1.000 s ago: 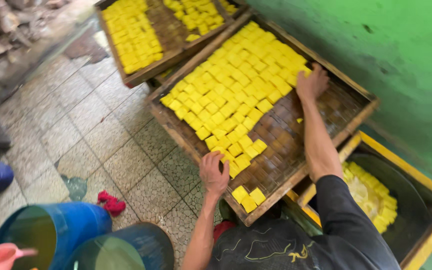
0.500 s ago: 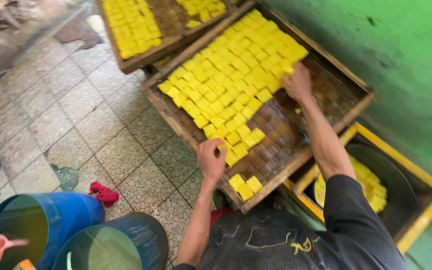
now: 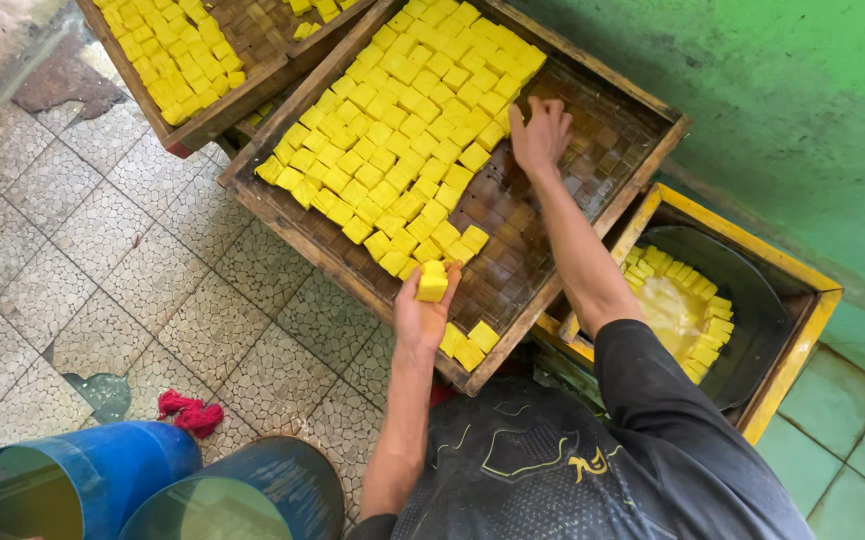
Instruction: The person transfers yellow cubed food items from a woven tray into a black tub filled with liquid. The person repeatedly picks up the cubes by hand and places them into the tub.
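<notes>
Left hand point(image 3: 425, 312): at the near edge of the wooden tray point(image 3: 593, 232), fingers clamped on one yellow block point(image 3: 433, 281), lifted just above the tray's slats.
Held block: upright in the fingertips, just beside the near end of the block rows point(image 3: 403, 130), apart from them.
Right hand point(image 3: 541, 132): farther up the tray, by its right edge; fingers curled together, tips down at the edge of the rows. Whether they pinch a block, I cannot tell.
Tray: slatted wood, tilted across the view; yellow blocks fill its left and far part, the right side is bare slats.
Loose blocks point(image 3: 469, 345): three or so in the tray's near corner, just below the left hand.
Second tray point(image 3: 193, 115): beyond the far left corner, also carrying yellow blocks.
Yellow box point(image 3: 803, 340): right of the tray, holding a dark basin point(image 3: 753, 310) with more blocks in liquid.
Floor: pebbled tiles; a red rag point(image 3: 188, 412) lies near two blue barrels point(image 3: 133, 480) at the lower left.
Wall point(image 3: 813, 110): green, behind the trays.
</notes>
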The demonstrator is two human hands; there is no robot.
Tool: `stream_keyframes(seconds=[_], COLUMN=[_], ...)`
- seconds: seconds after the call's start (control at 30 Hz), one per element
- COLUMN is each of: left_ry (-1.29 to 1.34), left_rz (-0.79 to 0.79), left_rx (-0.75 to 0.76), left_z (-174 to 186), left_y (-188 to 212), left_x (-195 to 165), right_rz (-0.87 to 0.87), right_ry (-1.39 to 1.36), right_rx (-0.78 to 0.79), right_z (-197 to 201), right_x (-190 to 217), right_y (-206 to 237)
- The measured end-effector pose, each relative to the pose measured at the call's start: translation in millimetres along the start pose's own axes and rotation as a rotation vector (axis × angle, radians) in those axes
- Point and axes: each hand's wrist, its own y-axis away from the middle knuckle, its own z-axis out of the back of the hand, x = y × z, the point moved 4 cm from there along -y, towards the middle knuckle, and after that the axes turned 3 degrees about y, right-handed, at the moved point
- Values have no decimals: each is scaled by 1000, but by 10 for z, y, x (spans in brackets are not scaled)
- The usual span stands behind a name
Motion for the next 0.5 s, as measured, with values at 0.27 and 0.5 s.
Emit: stream_keyframes(seconds=[0.27, 0.5], left_ry=[83, 115], left_rz=[-12, -48], left_rx=[92, 35], left_z=[111, 195], left_y=[304, 380], left_x=[-213, -273], right_rz=[133, 314], right_ry=[-222, -251], right_rx=[212, 154], right_z=[-109, -51], right_x=[209, 374], right_y=[209, 359])
